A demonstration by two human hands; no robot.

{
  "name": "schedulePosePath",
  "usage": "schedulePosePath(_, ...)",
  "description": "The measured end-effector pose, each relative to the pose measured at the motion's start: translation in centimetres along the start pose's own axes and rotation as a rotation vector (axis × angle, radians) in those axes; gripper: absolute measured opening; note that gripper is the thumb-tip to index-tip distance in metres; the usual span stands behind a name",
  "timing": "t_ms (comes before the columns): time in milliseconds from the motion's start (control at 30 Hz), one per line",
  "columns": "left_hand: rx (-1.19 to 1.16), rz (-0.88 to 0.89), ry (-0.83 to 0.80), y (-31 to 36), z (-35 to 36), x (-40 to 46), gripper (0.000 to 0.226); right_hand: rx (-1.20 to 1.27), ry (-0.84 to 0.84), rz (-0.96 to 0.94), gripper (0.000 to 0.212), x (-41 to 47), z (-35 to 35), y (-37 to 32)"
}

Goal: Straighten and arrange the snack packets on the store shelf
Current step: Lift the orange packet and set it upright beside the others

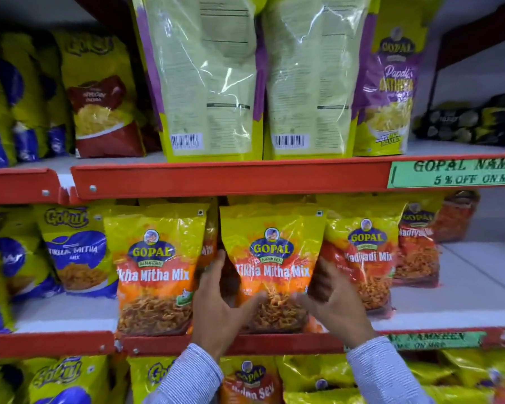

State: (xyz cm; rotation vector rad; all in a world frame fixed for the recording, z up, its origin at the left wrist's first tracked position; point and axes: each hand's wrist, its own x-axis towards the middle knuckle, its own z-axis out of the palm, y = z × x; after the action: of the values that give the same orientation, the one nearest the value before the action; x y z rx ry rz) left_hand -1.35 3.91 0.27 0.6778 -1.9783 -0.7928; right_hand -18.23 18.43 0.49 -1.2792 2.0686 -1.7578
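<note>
A yellow-orange Tikha Mitha Mix packet [271, 258] stands upright in the middle of the middle shelf [464, 316]. My left hand [219, 304] grips its lower left side, fingers behind the edge and thumb on the front. My right hand [333, 301] grips the lower right side the same way. A second Tikha Mitha Mix packet [155, 269] stands just to the left. A Nadiyadi Mix packet [365, 258] leans at the right, partly behind my right hand.
Two yellow-purple packets [210, 80] [312, 80] on the upper shelf face backwards, barcodes showing, beside a front-facing Papdi packet [391, 88]. Blue Gokul packets [76, 252] fill the left. Red shelf rails [216, 179] carry a green price label [461, 173]. More packets lie below.
</note>
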Motion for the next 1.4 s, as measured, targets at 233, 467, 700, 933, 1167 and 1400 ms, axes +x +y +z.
schedulePosePath(233,0.539,0.589,0.204,5.2,0.5,7.7,0.041,-0.768,0.497,-0.469,0.032,6.0,-0.1,-6.6)
schedulePosePath(467,0.744,0.357,-0.064,8.3,-0.8,11.1,0.049,-0.886,0.42,-0.478,0.024,10.1,-1.2,-7.5)
schedulePosePath(700,0.705,0.569,0.128,5.3,0.1,10.9,0.048,-0.865,0.511,-0.599,0.033,8.9,-0.2,-6.1)
schedulePosePath(933,0.817,0.587,-0.033,3.0,0.5,8.3,0.055,-1.11,0.209,-0.496,0.056,7.0,1.7,-4.7)
schedulePosePath(1167,0.764,0.6,-0.083,0.8,-3.0,4.4,0.062,-0.982,0.192,-0.542,0.067,2.5,3.5,-5.1)
schedulePosePath(1400,0.667,0.677,-0.179,-9.4,-8.6,-4.3,0.048,-0.738,0.028,-0.79,0.047,-5.9,10.5,1.7)
